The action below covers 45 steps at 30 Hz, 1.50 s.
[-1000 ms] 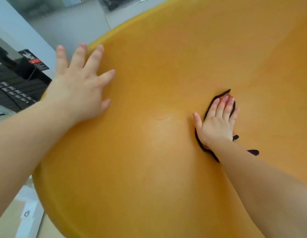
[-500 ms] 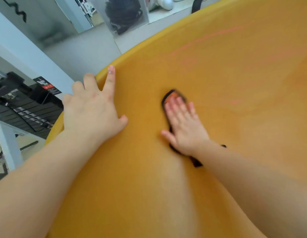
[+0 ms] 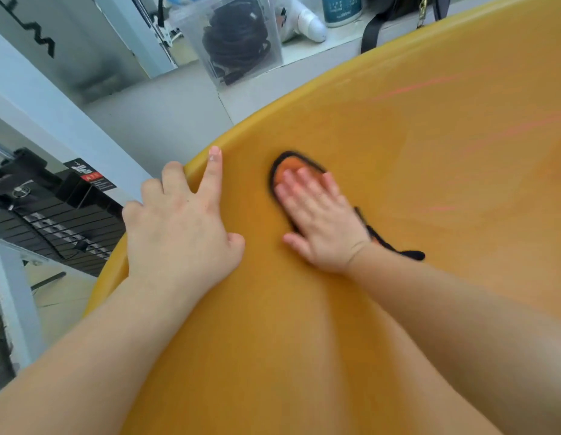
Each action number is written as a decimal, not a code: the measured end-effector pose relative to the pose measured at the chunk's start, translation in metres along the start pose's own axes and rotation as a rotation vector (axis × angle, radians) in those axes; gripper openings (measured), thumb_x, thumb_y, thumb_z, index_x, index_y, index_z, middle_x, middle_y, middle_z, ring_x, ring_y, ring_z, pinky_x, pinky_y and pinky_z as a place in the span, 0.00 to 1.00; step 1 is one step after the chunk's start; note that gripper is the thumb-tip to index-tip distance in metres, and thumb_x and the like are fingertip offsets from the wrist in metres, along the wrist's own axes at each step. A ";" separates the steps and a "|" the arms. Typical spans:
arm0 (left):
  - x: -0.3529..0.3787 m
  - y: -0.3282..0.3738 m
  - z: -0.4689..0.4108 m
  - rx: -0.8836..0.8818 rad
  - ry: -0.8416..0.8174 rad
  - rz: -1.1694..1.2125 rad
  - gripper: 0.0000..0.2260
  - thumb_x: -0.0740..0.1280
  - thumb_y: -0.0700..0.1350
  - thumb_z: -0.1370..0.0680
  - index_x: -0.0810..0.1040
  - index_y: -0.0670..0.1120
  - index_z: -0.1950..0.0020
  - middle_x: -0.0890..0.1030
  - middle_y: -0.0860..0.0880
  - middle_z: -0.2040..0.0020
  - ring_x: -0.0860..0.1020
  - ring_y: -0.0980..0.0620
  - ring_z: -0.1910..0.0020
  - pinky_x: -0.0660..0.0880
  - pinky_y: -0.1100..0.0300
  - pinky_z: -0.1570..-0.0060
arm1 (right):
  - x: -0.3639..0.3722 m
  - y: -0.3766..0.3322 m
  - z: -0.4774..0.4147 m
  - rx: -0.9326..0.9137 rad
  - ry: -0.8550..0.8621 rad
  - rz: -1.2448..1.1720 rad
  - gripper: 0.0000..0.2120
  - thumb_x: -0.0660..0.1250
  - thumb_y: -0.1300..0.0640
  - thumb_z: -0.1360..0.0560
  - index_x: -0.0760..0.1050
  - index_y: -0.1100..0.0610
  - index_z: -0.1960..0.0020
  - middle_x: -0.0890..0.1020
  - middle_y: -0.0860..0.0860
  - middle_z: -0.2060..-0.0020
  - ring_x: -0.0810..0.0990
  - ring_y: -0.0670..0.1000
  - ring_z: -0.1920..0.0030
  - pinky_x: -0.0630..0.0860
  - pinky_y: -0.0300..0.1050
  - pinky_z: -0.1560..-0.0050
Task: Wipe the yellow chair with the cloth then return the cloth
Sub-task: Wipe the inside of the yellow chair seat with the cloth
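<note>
The yellow chair [image 3: 430,158] fills most of the view, its curved rim running from the lower left to the upper right. An orange cloth with a black border [image 3: 288,166] lies flat on the chair near the rim. My right hand [image 3: 318,219] presses flat on the cloth, fingers together, covering most of it; a black corner sticks out by the wrist. My left hand [image 3: 178,227] rests on the chair just left of the cloth, several fingers curled over the rim and the index finger stretched along it.
Beyond the rim is a grey ledge with a clear box of black cables [image 3: 238,39], a white object [image 3: 304,22], a teal container [image 3: 342,9] and a black bag strap [image 3: 370,32]. A black slatted rack [image 3: 53,227] stands at the left.
My right hand has slid the cloth up and left across the chair toward the rim. My left hand has shifted to the rim and curled its fingers over it.
</note>
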<state>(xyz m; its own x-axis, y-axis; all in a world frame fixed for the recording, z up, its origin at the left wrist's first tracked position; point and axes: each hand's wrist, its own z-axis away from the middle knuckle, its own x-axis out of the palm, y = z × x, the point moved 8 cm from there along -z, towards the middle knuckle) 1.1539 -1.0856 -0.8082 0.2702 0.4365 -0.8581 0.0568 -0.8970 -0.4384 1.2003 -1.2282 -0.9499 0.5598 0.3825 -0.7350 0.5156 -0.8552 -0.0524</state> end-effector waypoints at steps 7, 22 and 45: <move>-0.002 0.004 -0.002 -0.018 0.000 -0.016 0.45 0.66 0.59 0.30 0.45 0.54 0.19 0.66 0.39 0.37 0.70 0.39 0.47 0.62 0.49 0.58 | -0.046 0.105 -0.027 0.854 0.296 -0.025 0.36 0.49 0.41 0.17 0.48 0.65 0.19 0.51 0.65 0.19 0.48 0.67 0.19 0.44 0.67 0.22; -0.011 -0.006 -0.006 -0.082 0.061 0.341 0.32 0.52 0.51 0.28 0.62 0.42 0.24 0.74 0.41 0.34 0.73 0.36 0.40 0.69 0.43 0.46 | -0.054 0.089 -0.053 0.862 0.303 -0.108 0.37 0.52 0.43 0.19 0.50 0.66 0.19 0.52 0.67 0.20 0.49 0.69 0.20 0.47 0.69 0.22; -0.029 -0.020 0.002 -0.133 0.184 0.665 0.38 0.44 0.54 0.29 0.47 0.42 0.19 0.81 0.41 0.46 0.76 0.36 0.52 0.71 0.45 0.52 | -0.017 -0.063 -0.068 0.009 0.082 -0.165 0.38 0.53 0.40 0.20 0.47 0.58 0.18 0.52 0.53 0.19 0.47 0.58 0.18 0.40 0.61 0.21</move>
<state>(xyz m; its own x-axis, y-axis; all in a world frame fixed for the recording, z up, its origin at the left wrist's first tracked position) 1.1429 -1.0804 -0.7752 0.4464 -0.2160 -0.8684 -0.0627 -0.9756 0.2104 1.2026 -1.1569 -0.8885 0.5193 0.5453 -0.6580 0.5995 -0.7812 -0.1742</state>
